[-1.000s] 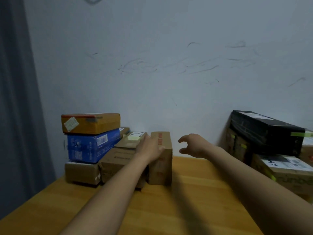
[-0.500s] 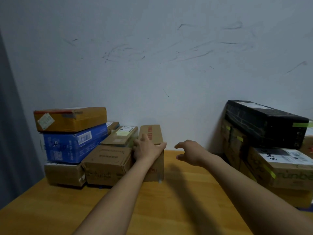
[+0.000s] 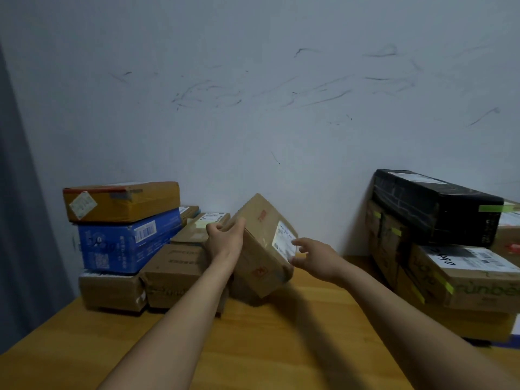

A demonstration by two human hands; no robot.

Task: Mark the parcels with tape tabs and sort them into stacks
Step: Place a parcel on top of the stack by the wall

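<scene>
Over the table (image 3: pixel 281 339), left hand (image 3: pixel 225 242) holds the tilted parcel (image 3: pixel 260 257); right hand (image 3: pixel 319 260), grip wide, by its label (image 3: pixel 284 239).

Left stack (image 3: pixel 123 240); box (image 3: pixel 261 257) (middle); right stack (image 3: pixel 439 209)

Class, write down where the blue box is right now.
Head view, left side: the blue box sits in the stack by the wall, under the yellow-brown parcel and on a brown carton, left of the tilted parcel the left hand grips.

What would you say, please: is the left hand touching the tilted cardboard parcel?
Touching. The head view shows the left hand gripping the tilted cardboard parcel, fingers curled over its upper edge.
</scene>
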